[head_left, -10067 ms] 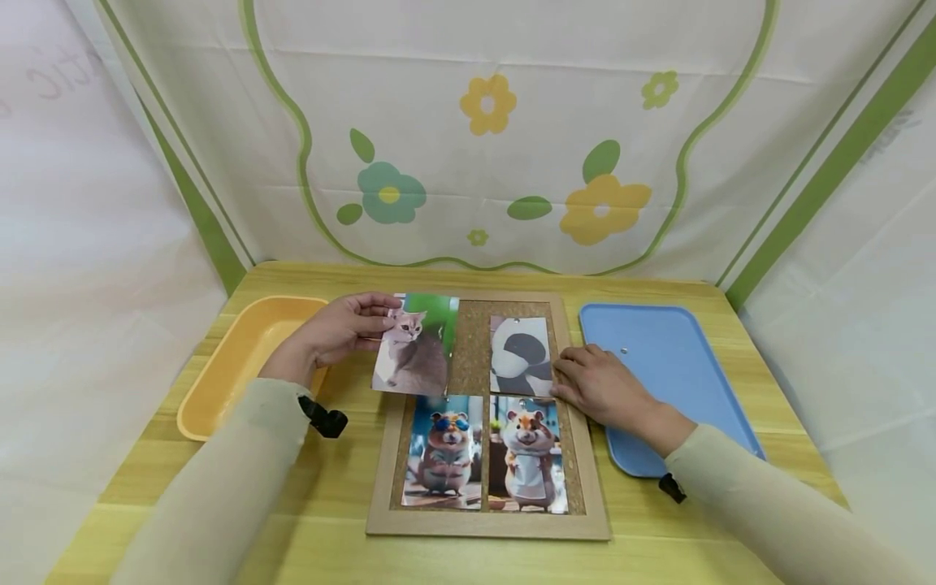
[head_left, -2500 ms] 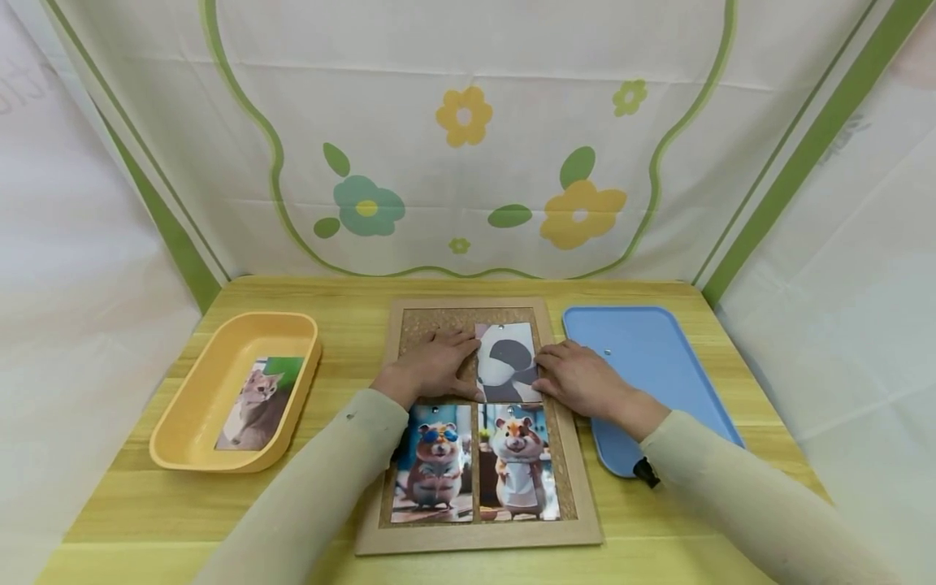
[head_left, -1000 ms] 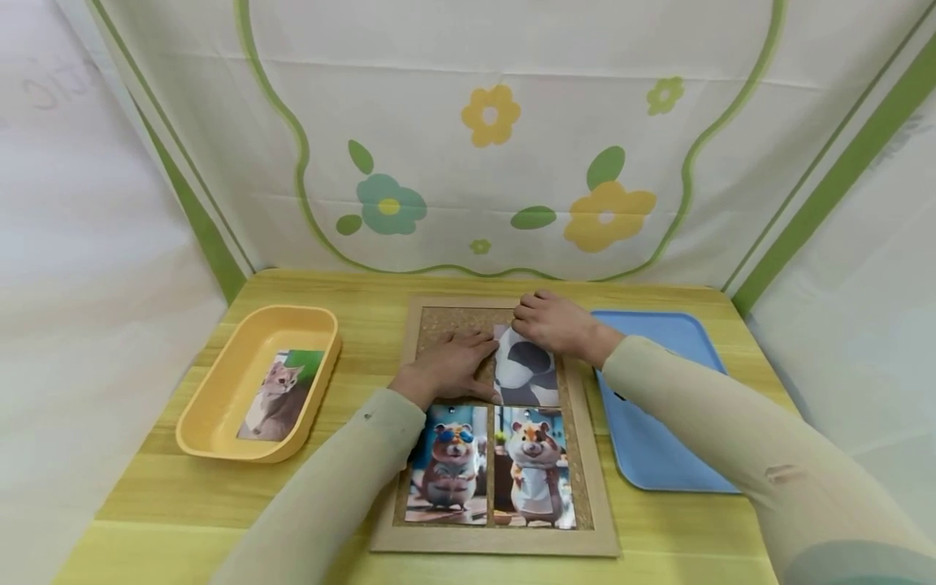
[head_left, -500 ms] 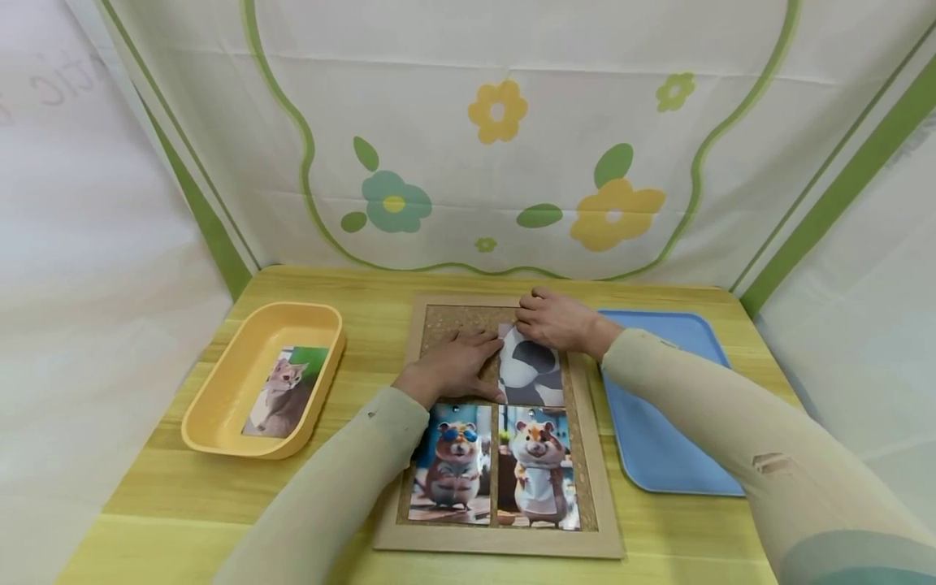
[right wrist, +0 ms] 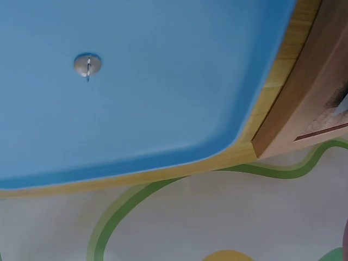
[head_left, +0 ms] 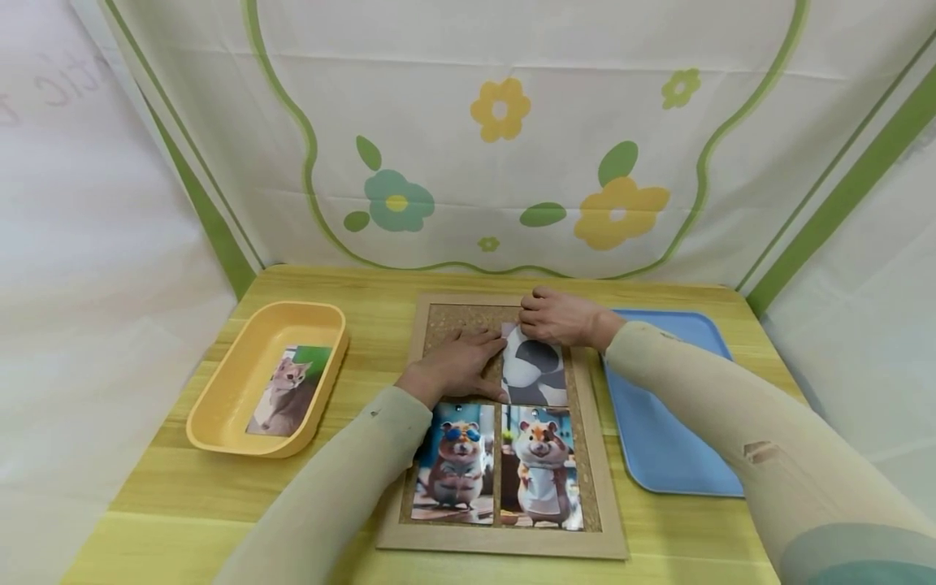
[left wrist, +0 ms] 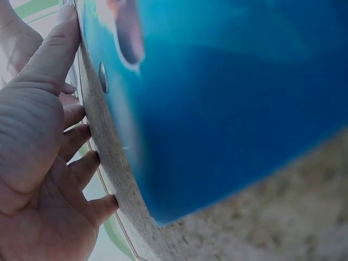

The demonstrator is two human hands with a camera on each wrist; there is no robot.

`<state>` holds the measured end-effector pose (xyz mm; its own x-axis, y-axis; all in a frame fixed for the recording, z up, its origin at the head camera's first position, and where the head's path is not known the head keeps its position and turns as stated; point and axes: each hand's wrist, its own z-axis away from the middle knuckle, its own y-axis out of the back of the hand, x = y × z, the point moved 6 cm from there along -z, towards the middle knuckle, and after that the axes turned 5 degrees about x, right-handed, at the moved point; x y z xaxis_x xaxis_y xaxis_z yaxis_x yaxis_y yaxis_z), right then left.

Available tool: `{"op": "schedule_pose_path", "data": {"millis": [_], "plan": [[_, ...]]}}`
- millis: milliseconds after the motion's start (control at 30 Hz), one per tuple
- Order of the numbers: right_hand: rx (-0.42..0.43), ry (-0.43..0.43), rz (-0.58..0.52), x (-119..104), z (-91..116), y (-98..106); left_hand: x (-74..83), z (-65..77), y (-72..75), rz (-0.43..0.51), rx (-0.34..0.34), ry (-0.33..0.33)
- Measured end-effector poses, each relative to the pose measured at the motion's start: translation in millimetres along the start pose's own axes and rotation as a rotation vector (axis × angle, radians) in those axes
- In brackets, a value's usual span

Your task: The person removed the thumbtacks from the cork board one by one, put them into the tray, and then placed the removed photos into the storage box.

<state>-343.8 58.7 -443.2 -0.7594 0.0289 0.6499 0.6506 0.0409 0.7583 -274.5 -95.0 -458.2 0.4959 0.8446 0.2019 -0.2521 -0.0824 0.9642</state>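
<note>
Possibly the rectangular grey-white paper photo [head_left: 539, 374] tears if my right hand [head_left: 557, 318], grip unclear, tugs; left hand [head_left: 457, 366] spread.

White fabric backdrop [head_left: 453, 49], wavy green outline [head_left: 313, 154], yellow flowers [head_left: 621, 199], teal flower [head_left: 417, 203] with yellow centre, green leaves [head_left: 543, 214], visible creases, white left panel [head_left: 110, 244] with faint reddish lettering [head_left: 66, 85], white right panel [head_left: 863, 366], green bands [head_left: 848, 195] down both corners, light wood-grain table [head_left: 380, 325] in front, soft pale light

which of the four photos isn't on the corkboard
The cat photo. It lies in the yellow basin, while the sunglasses hamster photo, the aproned hamster photo and the black-and-white photo are on the corkboard.
</note>
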Motion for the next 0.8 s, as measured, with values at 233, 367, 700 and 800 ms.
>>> {"op": "schedule_pose_path", "data": {"millis": [233,367,700,800], "plan": [[0.012,0.023,-0.02,1.2,-2.5,-0.5,1.0,0.5,0.1,0.008,-0.002,-0.002],[-0.001,0.015,-0.05,1.3,-3.9,-0.6,1.6,0.9,-0.1,0.006,-0.009,0.002],[-0.005,-0.011,-0.123,3.7,-4.9,1.0,2.7,2.3,-0.6,-0.003,-0.01,0.005],[-0.015,-0.017,-0.124,3.9,-5.8,0.8,3.8,2.1,0.3,0.004,-0.012,-0.001]]}}
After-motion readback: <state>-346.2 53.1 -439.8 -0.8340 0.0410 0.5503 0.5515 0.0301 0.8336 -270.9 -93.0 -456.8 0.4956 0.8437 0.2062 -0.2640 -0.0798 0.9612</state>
